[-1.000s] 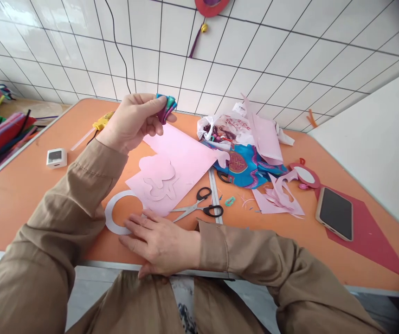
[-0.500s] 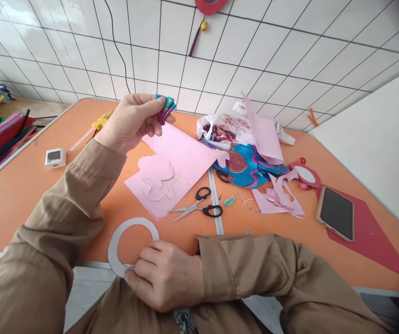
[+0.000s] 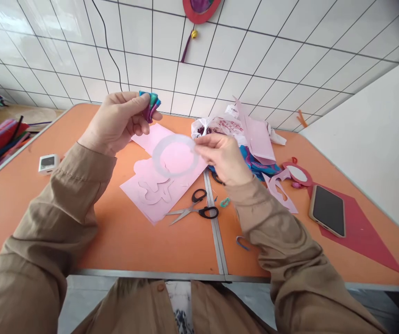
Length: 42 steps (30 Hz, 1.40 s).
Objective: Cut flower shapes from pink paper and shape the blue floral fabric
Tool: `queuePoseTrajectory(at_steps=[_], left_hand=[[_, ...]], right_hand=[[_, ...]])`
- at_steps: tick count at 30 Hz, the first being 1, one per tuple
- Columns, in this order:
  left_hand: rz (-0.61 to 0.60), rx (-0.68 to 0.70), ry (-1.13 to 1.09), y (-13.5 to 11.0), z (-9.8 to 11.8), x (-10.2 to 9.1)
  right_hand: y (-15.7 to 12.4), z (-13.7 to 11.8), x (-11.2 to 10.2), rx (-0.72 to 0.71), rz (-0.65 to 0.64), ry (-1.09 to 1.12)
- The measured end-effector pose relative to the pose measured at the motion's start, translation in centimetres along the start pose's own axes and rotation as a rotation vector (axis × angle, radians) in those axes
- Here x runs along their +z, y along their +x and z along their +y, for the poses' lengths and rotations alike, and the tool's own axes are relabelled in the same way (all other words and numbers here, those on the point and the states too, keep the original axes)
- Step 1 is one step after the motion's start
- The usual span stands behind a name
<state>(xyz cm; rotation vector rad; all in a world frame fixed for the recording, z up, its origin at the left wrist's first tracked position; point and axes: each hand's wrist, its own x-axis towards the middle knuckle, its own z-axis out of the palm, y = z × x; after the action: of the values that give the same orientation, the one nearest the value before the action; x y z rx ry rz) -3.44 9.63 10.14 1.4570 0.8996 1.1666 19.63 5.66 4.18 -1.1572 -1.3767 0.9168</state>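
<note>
My left hand [image 3: 123, 118] is raised over the table, its fingers closed on a small folded piece of shiny blue-and-purple fabric [image 3: 151, 104]. Between the thumb and fingers of my right hand [image 3: 222, 155] is the edge of a white paper ring [image 3: 158, 162], blurred by motion. The ring hangs in the air above pink paper sheets [image 3: 185, 183]. Pink cut-out shapes [image 3: 154, 192] lie on those sheets. Scissors [image 3: 192, 208] with black handles rest on the table nearer to me, blades spread.
Behind my right hand are a white plastic bag [image 3: 225, 129], blue patterned fabric [image 3: 260, 167] and pink scraps [image 3: 281, 188]. A phone [image 3: 328, 211] lies on red paper [image 3: 366, 227] at the right. A small white device [image 3: 48, 163] sits at the left. A red ornament [image 3: 202, 17] hangs on the tiled wall.
My right hand has lifted the white ring from the table's near edge, up and to the right. My left hand still grips the folded fabric. The camera view has shifted slightly.
</note>
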Motion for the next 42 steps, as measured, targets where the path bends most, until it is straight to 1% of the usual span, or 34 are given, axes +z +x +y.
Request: queuePoseTrajectory(at_steps=[1, 2, 3, 5, 7, 8, 9, 10, 11, 12, 13, 15, 17, 19, 20, 24, 27, 29, 33, 34, 36, 38, 39, 41, 42], left_hand=[[0.0, -0.012, 0.001, 0.0, 0.0, 0.1], [-0.001, -0.022, 0.004, 0.0, -0.1, 0.3], [-0.002, -0.027, 0.005, 0.1, -0.2, 0.4], [-0.01, -0.031, -0.001, 0.2, -0.6, 0.7], [-0.029, -0.035, -0.016, 0.4, -1.0, 0.8], [-0.037, -0.042, -0.017, 0.5, -1.2, 0.8], [-0.043, -0.049, -0.013, 0.6, -1.4, 0.8], [-0.049, -0.055, -0.006, 0.6, -1.5, 0.8], [-0.054, -0.057, 0.001, 0.7, -1.6, 0.7], [-0.058, -0.059, 0.006, 0.7, -1.7, 0.7], [-0.061, -0.059, 0.009, 0.7, -1.7, 0.8], [-0.065, -0.063, 0.006, 0.6, -1.6, 0.9], [-0.066, -0.071, -0.006, 0.5, -1.5, 1.1], [-0.07, -0.085, -0.018, 0.4, -1.4, 1.3], [-0.073, -0.09, -0.023, 0.4, -1.4, 1.4], [-0.084, -0.094, -0.039, 0.3, -1.5, 1.5], [-0.096, -0.122, -0.045, 0.3, -1.6, 1.7], [-0.109, -0.141, -0.055, 0.2, -1.6, 1.8], [-0.154, -0.179, -0.081, 0.1, -2.3, 2.4], [-0.175, -0.197, -0.092, 0.1, -2.7, 2.6], [-0.229, -0.249, -0.13, 0.1, -3.5, 3.2], [-0.279, -0.302, -0.187, 0.0, -4.5, 3.9], [-0.291, -0.329, -0.22, 0.0, -5.0, 4.2], [-0.295, -0.364, -0.279, -0.2, -6.0, 4.8], [-0.292, -0.367, -0.299, -0.2, -6.4, 5.0]], right_hand=[[1.3, 0.5, -1.1, 0.024, 0.046, -0.002], [2.3, 1.1, -2.1, 0.052, 0.155, -0.027], [3.1, 1.6, -3.0, 0.05, 0.251, -0.079], [4.1, 2.3, -4.5, 0.021, 0.352, -0.123], [4.5, 2.5, -5.6, -0.066, 0.457, -0.206], [4.5, 2.4, -6.0, -0.132, 0.507, -0.303], [4.5, 2.3, -6.4, -0.195, 0.533, -0.46], [4.4, 2.2, -6.7, -0.243, 0.531, -0.649], [4.4, 2.1, -7.0, -0.264, 0.498, -0.845], [4.3, 2.1, -7.2, -0.25, 0.432, -1.019], [4.2, 2.1, -7.4, -0.198, 0.344, -1.142], [4.1, 2.5, -7.7, -0.056, 0.153, -1.25], [4.2, 2.9, -7.9, 0.069, -0.036, -1.273], [4.2, 3.1, -8.1, 0.152, -0.18, -1.267], [4.2, 3.1, -8.2, 0.18, -0.223, -1.26], [4.0, 2.2, -8.3, 0.226, -0.269, -1.244], [3.9, 2.0, -8.1, 0.261, -0.311, -1.232], [4.0, 2.2, -7.9, 0.267, -0.295, -1.228], [4.1, 2.3, -7.4, 0.204, -0.166, -1.182], [3.9, 2.1, -7.1, 0.182, -0.156, -1.108], [3.3, 1.5, -6.1, 0.132, -0.189, -0.841], [2.4, 0.8, -4.9, 0.082, -0.282, -0.512], [1.9, 0.4, -4.2, 0.069, -0.359, -0.41], [1.1, 0.0, -2.8, 0.054, -0.455, -0.297], [0.7, 0.0, -2.2, 0.049, -0.462, -0.272]])
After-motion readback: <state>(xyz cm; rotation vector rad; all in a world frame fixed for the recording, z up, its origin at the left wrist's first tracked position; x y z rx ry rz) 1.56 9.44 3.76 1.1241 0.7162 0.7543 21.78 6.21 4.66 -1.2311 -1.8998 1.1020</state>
